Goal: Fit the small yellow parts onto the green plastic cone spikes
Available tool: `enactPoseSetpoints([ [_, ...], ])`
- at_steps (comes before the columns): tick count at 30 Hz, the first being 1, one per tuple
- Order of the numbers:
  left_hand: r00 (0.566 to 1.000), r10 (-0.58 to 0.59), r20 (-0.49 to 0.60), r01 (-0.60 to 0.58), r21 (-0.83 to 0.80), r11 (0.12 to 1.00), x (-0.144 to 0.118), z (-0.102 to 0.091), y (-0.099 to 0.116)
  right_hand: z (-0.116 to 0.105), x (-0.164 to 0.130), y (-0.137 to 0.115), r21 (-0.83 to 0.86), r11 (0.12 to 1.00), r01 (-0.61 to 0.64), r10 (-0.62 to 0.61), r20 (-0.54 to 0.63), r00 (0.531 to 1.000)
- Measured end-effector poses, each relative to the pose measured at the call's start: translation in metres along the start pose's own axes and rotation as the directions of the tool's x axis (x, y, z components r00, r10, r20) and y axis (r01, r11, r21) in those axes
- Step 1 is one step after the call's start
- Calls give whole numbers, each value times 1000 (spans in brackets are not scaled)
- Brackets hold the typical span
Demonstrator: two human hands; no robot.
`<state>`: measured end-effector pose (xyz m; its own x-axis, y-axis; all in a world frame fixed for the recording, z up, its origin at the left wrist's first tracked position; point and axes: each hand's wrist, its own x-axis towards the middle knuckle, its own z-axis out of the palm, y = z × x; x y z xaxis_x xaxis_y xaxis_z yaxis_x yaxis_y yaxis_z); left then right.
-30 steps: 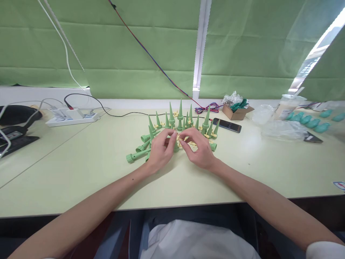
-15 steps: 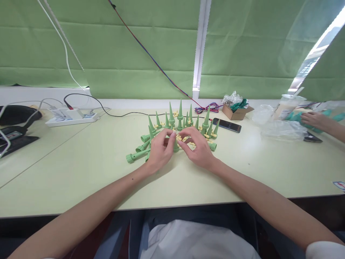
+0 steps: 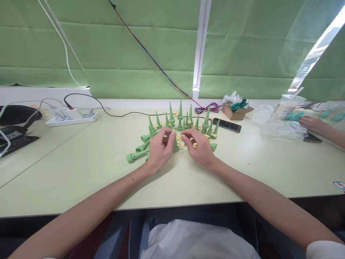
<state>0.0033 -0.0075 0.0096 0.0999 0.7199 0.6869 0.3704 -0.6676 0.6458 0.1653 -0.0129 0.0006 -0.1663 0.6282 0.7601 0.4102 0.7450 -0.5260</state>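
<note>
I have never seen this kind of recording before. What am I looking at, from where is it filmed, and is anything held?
There is no machine here: a person works with two bare hands. The view comes from a camera worn on their head, looking forward and down. The left hand and right hand are slightly apart over the table, fingers bent; anything pinched is too small to tell. Around them are green spikes, many standing tip up, and small yellow pieces. To the right lie a phone, a cardboard box and a cup; to the left, a power strip. The hand at far right belongs to another person.
</note>
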Motion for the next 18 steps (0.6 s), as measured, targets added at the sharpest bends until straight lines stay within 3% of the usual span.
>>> enactPoseSetpoints([
  [9,994,-111,-25,113,123,986,2,0,-4,-3,4,10,-50,992,-116,114,-45,992],
  [18,964,-124,236,66,242,968,2,2,-16,-4,5,14,-93,987,-131,128,-37,991],
])
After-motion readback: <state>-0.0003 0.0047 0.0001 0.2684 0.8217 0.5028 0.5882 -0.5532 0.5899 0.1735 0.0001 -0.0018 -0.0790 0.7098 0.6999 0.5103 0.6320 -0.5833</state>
